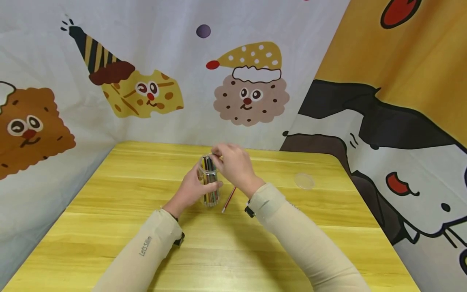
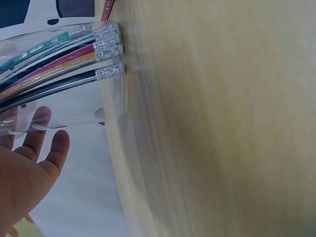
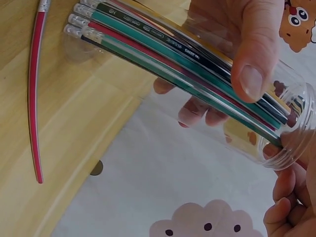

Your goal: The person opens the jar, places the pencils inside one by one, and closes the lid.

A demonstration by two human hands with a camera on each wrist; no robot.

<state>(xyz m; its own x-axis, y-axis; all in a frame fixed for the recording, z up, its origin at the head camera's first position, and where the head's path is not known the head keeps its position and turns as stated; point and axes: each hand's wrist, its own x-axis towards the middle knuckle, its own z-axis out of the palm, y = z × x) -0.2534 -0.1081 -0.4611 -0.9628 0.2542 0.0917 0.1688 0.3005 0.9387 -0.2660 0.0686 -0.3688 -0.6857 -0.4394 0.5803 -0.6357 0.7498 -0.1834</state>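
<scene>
A clear screw-neck jar [image 1: 209, 172] stands on the table, packed with pencils. My left hand [image 1: 191, 188] grips it around the body, its thumb [image 3: 254, 59] across the near side in the right wrist view. My right hand [image 1: 236, 165] is over the jar's mouth with bent fingers. In the right wrist view, the right hand's fingertips [image 3: 271, 150] reach inside the rim and pinch the end of a green pencil [image 3: 197, 96]. Several other pencils [image 2: 74, 61], with clear-capped ends at the jar's bottom, show through the wall in the left wrist view.
A red pencil [image 1: 228, 199] lies on the wooden table [image 1: 204, 255] just right of the jar. Farther right is a round transparent lid [image 1: 304, 181]. A curtain with cartoon prints [image 1: 251, 101] hangs behind the table's back edge.
</scene>
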